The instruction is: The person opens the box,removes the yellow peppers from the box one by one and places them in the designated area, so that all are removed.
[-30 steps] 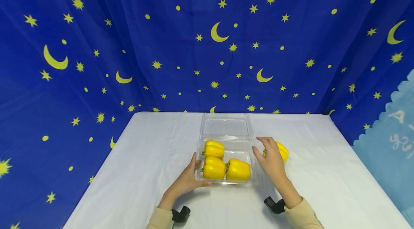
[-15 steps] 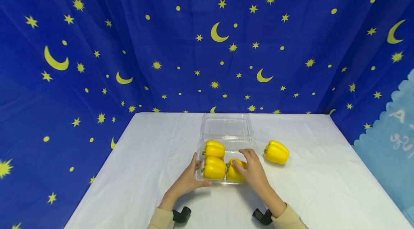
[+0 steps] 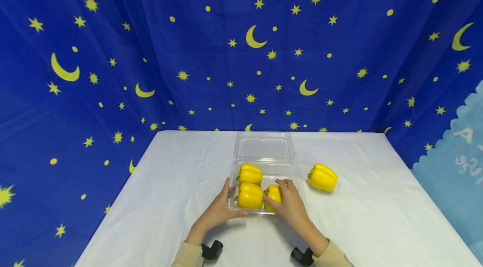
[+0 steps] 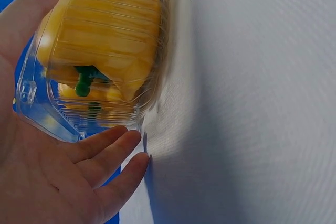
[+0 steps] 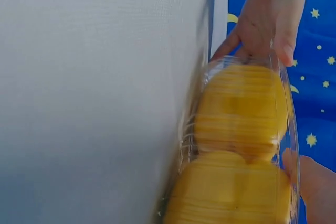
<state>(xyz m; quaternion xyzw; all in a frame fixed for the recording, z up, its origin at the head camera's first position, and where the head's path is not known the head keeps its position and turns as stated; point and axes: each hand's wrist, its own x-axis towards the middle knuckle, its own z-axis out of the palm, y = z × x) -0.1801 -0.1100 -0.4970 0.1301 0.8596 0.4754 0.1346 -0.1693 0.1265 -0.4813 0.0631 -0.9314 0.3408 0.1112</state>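
Observation:
A clear plastic clamshell container [image 3: 277, 169] lies on the table with its lid folded back. Two yellow bell peppers fill its left side, a front one [image 3: 250, 195] and a rear one [image 3: 250, 173]. My left hand [image 3: 219, 211] holds the front left corner, thumb along the front rim and fingers by the left wall; the left wrist view shows these fingers [image 4: 113, 156] fairly straight. My right hand [image 3: 293, 207] grips a third bell pepper [image 3: 271, 196] in the front right, thumb on its near side, partly covering it. The right wrist view shows the right thumb [image 5: 315, 184] at the rim.
Right of the container, another yellow bell pepper [image 3: 322, 177] lies on the white tablecloth [image 3: 362, 216]. The lid [image 3: 264, 148] extends toward the table's back edge. Blue star-and-moon cloth [image 3: 211, 49] hangs behind. Black wrist mounts [image 3: 212, 250] sit below the hands.
My right hand has moved left, from beside the loose bell pepper onto the one in the container's front right. My left hand and the container stay in place.

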